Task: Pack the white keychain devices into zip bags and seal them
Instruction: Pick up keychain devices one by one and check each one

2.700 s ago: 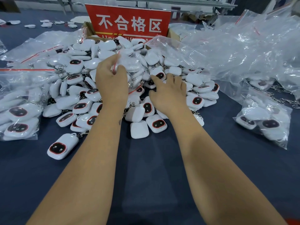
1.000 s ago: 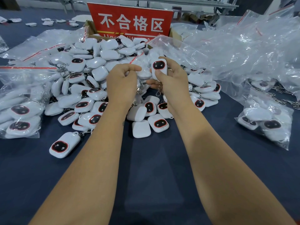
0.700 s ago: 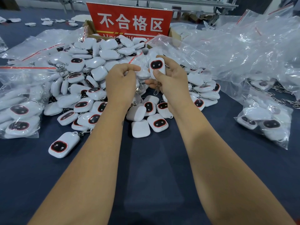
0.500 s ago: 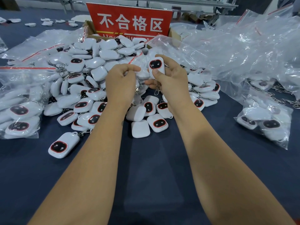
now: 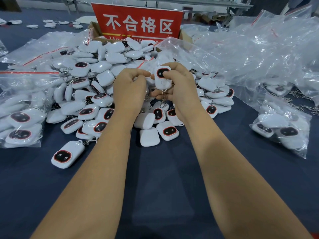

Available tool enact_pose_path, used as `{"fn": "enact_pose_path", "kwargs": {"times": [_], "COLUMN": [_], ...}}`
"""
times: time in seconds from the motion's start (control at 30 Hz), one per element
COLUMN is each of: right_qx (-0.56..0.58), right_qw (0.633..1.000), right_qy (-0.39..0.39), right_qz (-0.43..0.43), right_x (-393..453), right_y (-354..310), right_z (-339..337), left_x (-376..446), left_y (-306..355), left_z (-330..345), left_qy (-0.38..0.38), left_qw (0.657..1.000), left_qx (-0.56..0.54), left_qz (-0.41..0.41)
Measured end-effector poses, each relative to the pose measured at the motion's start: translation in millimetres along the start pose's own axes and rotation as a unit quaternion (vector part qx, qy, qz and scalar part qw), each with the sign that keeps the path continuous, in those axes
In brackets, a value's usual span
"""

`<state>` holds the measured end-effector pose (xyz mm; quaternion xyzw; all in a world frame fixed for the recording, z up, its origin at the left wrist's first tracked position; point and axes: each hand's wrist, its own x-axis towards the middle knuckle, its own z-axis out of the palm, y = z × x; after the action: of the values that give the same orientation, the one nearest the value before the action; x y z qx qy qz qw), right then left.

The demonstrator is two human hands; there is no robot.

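A big pile of white keychain devices with black, red-rimmed faces lies across the dark blue table. My right hand grips one keychain device upright above the pile, face toward me, its metal clasp dangling below. My left hand sits just left of it, fingers curled, thumb and forefinger pinching the mouth of a clear zip bag with a red strip. The hand hides most of that bag.
Filled zip bags lie at the left edge and at the right. A heap of empty clear bags fills the back right. A red sign stands in a cardboard box behind the pile. One loose device lies nearer me.
My right hand has lifted one device out of the pile and brought it next to my left hand. Over the last second both hands barely moved.
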<state>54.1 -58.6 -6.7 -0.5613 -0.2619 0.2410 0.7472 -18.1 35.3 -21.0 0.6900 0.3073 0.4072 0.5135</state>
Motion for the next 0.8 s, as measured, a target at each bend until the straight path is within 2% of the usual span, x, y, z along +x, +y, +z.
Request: {"fn": "enact_pose_path", "kwargs": {"times": [0.57, 0.8], "right_qx": [-0.006, -0.05], "right_qw": [1.0, 0.998], "right_qy": [0.01, 0.016], "right_qz": [-0.007, -0.033], "right_x": [0.4, 3.2], "right_y": [1.8, 6.5], "right_z": [-0.9, 0.7], "left_x": [1.0, 2.4], "left_y": [-0.9, -1.6], "left_z": [1.4, 1.3], "left_qy": [-0.012, -0.021], "left_qw": [1.0, 1.0], "left_qx": [0.002, 0.01], "left_qz": [0.011, 0.018]}}
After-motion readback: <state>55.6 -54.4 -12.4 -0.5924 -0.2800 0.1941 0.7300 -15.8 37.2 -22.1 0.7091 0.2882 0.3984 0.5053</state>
